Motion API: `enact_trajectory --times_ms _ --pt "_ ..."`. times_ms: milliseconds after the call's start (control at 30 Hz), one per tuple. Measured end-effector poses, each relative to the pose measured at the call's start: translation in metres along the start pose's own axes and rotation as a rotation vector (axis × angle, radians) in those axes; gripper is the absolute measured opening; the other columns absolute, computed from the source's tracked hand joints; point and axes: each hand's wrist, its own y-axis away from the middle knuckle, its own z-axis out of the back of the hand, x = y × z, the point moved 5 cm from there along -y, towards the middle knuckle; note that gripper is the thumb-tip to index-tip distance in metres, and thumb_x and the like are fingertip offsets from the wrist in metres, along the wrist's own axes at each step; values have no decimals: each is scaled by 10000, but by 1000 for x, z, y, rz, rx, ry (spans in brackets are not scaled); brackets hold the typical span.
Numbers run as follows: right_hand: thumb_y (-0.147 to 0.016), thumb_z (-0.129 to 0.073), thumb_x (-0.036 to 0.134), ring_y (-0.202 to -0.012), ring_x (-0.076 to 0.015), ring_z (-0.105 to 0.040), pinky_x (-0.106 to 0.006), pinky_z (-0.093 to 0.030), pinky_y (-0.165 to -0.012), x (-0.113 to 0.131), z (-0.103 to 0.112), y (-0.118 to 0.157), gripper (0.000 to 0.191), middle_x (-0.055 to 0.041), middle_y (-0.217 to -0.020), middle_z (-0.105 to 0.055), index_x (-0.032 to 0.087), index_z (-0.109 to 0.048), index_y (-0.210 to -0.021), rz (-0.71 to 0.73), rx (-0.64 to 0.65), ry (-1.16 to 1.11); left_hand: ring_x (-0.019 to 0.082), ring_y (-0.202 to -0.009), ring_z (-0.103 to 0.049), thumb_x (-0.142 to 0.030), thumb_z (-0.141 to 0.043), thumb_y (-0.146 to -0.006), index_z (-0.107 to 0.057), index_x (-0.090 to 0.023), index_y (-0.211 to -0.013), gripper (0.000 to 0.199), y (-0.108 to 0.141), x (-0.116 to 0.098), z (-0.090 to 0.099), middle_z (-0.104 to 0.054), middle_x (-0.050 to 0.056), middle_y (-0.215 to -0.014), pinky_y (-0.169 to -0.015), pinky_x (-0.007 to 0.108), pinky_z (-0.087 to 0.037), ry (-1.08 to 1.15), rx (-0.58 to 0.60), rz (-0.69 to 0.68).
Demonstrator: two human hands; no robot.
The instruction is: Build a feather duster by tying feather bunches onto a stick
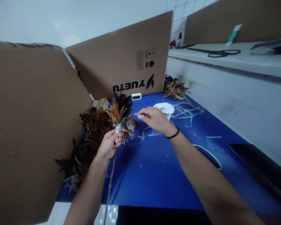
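My left hand [111,141] is closed around a feather duster [120,113], just below where its feathers meet the stick. White binding [118,127] shows at that joint, above my thumb. The thin stick [110,184] runs down past the table's front edge. Black and orange-brown feathers fan upward from the top. To the right, my right hand [155,118] pinches the end of a thin pale strip [135,114] close beside the feathers; where its other end goes is hard to make out. Beside my left hand lies a heap of brown feathers [95,122].
A white roll [165,107] and tangled clear strips [186,112] lie on the blue table [154,178]. Another feather bundle [175,87] sits at the back right. Cardboard panels [121,59] stand left and behind. Scissors [221,53] rest on the ledge; a black flat object [259,168] lies right.
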Motion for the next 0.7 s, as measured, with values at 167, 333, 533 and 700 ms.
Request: enact_trajectory --times_ms 167,333,533,700 --pt "-888 -481 244 -836 -135 -570 -279 -435 -771 41 27 6 193 -33 -922 -634 203 -654 -963 147 -16 -188 -4 -433 -221 -321 -700 -703 -511 -99 -684 292 -3 9 -2 -397 -34 -620 -346 122 -129 -25 21 24" --pt "-895 -468 177 -804 -121 -539 -258 -416 -731 55 -13 10 211 -45 -881 -586 182 -679 -911 263 268 -81 -3 -428 -231 -329 -700 -700 -531 -97 -688 287 -4 18 -4 -414 -24 -621 -358 133 -113 -44 61 66" --pt "-869 -507 135 -785 -129 -525 -257 -393 -711 46 -36 10 187 -44 -801 -587 160 -684 -811 284 331 2 7 -403 -217 -381 -688 -706 -560 -91 -673 318 -5 24 -5 -335 -60 -488 -365 148 -101 -115 84 113" --pt "-852 -528 128 -811 -135 -544 -253 -399 -728 44 -35 8 164 -52 -827 -617 149 -682 -800 243 317 35 11 -401 -245 -386 -677 -717 -601 -73 -713 323 -4 24 -8 -398 -33 -490 -365 158 -94 -146 88 123"
